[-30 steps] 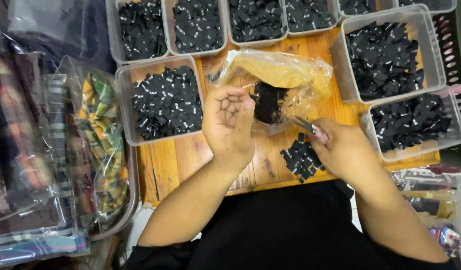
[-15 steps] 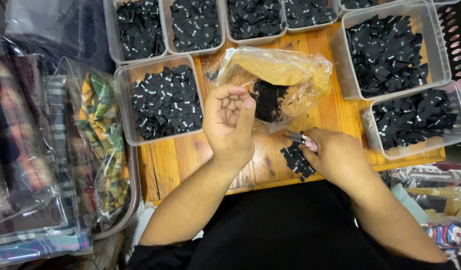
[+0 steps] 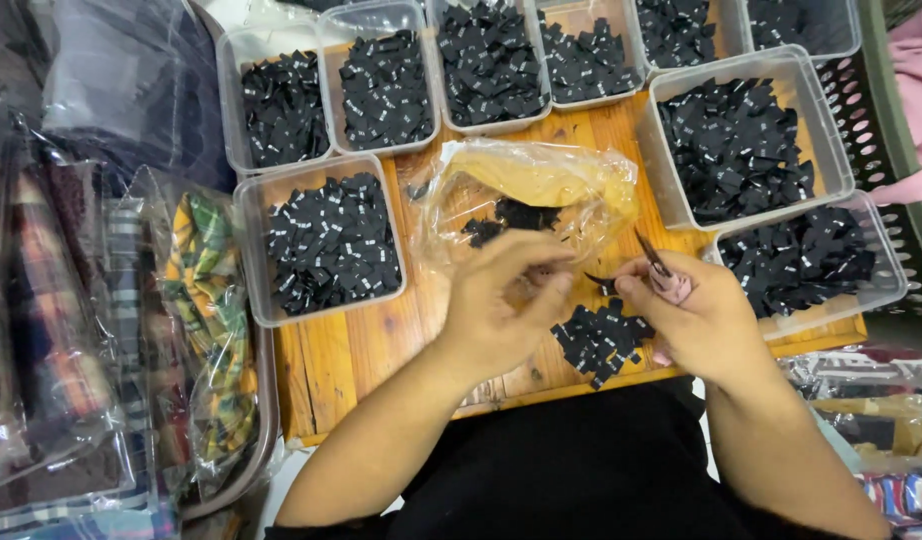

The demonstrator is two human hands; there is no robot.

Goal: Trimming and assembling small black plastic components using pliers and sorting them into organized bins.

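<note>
My left hand has come down and across from where it was held up, palm open, a moment ago; now its fingers curl toward my right hand, and the two nearly meet over the wooden slatted worktop. Between them is a small black fabric label, pinched at the tips as far as I can judge, though the contact itself is too small to see clearly. My right grip is closed around a small pair of pink-handled snips, blades pointing up and away from me. It has risen off the pile; half a second back it was low by the labels.

Just below my hands lies the small loose heap of black labels, which looks the same as before. Beyond my fingers sits the crumpled clear plastic bag with more black labels inside. To the left is a clear plastic tub of labels, to the right two more tubs, and along the far edge a row of tubs, all unchanged. So I judge one label is now in hand for trimming.
</note>
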